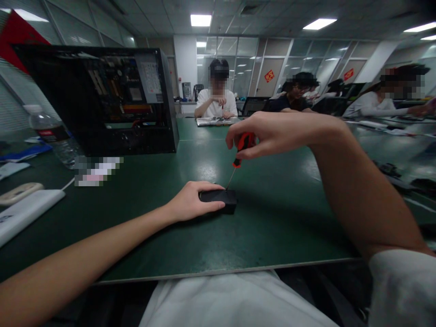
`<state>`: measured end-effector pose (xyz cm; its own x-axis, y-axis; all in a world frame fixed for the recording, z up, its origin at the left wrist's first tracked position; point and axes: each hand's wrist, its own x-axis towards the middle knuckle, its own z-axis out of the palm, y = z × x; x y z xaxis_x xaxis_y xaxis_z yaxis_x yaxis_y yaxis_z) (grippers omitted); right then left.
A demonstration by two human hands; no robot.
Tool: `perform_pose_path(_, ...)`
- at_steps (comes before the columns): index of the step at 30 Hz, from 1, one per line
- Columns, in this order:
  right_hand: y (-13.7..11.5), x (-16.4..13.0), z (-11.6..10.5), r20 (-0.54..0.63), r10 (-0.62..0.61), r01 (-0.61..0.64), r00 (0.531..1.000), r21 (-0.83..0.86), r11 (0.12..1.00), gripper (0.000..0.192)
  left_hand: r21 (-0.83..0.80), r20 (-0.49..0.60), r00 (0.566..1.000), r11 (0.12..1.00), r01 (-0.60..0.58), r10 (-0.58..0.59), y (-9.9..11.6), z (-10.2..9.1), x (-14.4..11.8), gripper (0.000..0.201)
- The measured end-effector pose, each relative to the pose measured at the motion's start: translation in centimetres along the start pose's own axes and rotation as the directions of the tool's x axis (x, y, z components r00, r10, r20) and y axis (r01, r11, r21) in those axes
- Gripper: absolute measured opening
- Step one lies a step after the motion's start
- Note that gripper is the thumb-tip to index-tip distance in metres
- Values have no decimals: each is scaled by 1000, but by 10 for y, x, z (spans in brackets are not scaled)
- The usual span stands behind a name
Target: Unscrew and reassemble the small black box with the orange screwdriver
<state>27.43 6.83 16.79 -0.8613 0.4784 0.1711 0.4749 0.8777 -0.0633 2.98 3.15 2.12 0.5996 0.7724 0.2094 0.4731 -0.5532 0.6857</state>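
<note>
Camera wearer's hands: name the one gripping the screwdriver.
The right hand grips the red-and-black screwdriver; the left hand instead holds the black block on the table.

Head view, forward, downward, table (272,227) close

Lit panels (200,20) and a square vent (251,9) sit in the tiled ceiling (170,22). Glass partitions (235,68) line the back, broken by a white pillar (185,68) and pale doors (276,65), two bearing red signs (269,76). More glass (76,25) slants along the left. The green bench (279,231) shines under the light; a dark chair (255,106) stands beyond it.
</note>
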Motion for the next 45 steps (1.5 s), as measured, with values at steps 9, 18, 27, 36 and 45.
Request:
perform_pose_path(9,-16,6,3,-29,-77,79,997,76,994,27,32,24,999,999,-29,28,-12,-15,-6,59)
perform_pose_path(18,-31,7,4,-83,-163,173,983,144,974,21,34,73,997,999,16,-18,-13,-28,-11,47)
perform_pose_path(27,-31,10,10,-79,-159,171,984,186,967,22,-8,69,998,1000,1,-1,-20,-28,-9,48)
perform_pose_path(36,-32,11,10,-84,-196,208,977,178,962,21,6,90,996,1000,-20,20,-18,-29,-8,47)
perform_pose_path(45,-33,10,10,-71,-179,189,981,186,964,24,42,86,996,999,-24,20,-19,-28,-8,48)
